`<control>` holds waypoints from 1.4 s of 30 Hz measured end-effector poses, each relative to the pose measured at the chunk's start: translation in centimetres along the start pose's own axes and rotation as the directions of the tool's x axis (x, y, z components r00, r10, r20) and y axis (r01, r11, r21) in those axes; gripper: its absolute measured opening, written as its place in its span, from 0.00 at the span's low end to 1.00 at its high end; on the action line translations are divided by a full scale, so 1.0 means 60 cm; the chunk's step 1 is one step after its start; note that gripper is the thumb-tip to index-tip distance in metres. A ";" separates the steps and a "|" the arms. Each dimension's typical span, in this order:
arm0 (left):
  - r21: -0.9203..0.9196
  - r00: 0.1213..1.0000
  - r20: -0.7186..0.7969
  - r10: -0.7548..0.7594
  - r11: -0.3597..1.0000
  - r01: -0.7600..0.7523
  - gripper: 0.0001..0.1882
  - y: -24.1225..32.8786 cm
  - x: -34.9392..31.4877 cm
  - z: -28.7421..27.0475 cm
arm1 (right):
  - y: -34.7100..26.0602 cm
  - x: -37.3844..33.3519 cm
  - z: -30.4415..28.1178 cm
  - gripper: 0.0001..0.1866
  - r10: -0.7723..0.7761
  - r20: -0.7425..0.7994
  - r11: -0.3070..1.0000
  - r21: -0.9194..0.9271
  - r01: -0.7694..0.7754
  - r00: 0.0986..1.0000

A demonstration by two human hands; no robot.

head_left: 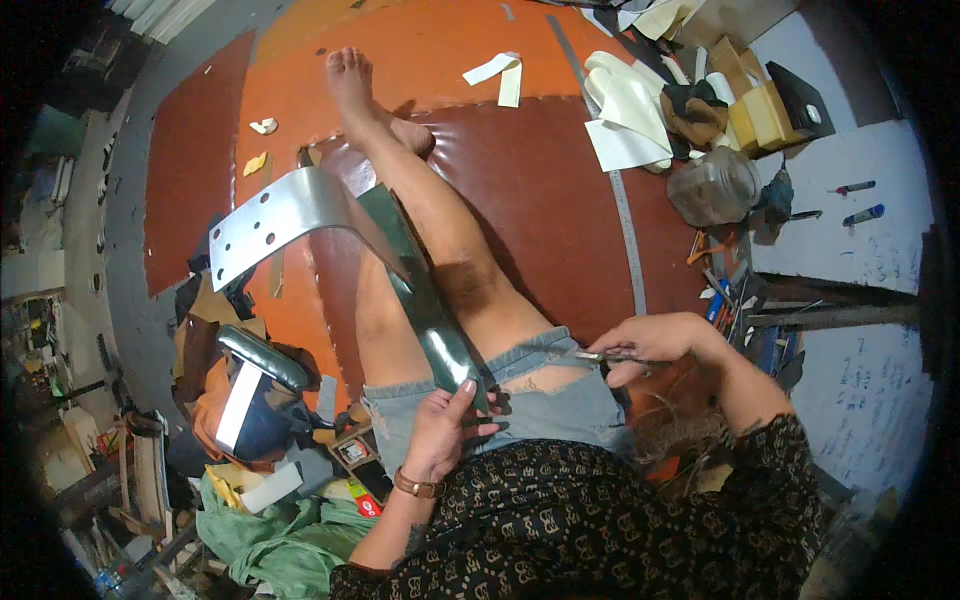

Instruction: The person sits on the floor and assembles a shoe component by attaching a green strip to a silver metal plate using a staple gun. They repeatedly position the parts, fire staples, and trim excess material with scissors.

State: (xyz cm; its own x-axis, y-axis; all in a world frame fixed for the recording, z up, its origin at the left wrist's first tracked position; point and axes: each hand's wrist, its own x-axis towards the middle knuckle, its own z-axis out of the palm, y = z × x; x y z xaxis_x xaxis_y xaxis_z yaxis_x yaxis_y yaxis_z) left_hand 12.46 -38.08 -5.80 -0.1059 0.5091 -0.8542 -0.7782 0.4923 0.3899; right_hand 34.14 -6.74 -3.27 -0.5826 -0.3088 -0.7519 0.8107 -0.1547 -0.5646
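Observation:
A glossy dark green strip (428, 325), like leather, lies slantwise over my bare legs. My left hand (447, 428) grips its near end, thumb on top and fingers beneath. Against the strip's far part rests a curved silver metal plate (290, 222) with several holes; whether the two are joined I cannot tell. To the right, above my shorts (590, 408), my right hand (655, 343) is closed round the handles of scissors (590, 354). Their blades point left toward the strip, apart from it, and look slightly blurred.
Brown sheeting (560, 230) over orange floor lies ahead, with a long metal ruler (628, 240). At right are a clear jar (715, 187), cream sheets (630, 115) and loose tools (722, 300). At left lie a green padded piece (262, 357) and a green cloth bag (270, 540).

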 end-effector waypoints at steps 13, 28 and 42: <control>-0.056 0.999 0.030 -0.021 0.998 0.023 0.17 0.007 0.006 -0.004 | -0.179 0.190 -0.035 0.50 0.242 0.295 0.699 -0.714 0.045 0.924; -0.053 0.998 0.046 -0.035 0.998 0.038 0.17 0.011 0.002 -0.004 | -0.216 0.203 -0.030 0.46 0.182 0.256 0.629 -0.772 0.088 0.949; 0.047 0.993 0.059 -0.100 0.994 0.097 0.17 0.003 0.003 -0.011 | -0.192 0.206 -0.012 0.38 0.122 0.261 0.658 -0.744 0.119 0.958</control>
State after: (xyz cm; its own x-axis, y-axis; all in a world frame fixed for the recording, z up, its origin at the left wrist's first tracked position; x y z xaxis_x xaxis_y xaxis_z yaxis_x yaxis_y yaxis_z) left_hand 11.88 -38.39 -6.13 0.0087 0.4979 -0.8672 -0.7552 0.5718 0.3207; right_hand 17.55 -8.07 -6.29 -0.4438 -0.5592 -0.7003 0.4211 0.5597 -0.7137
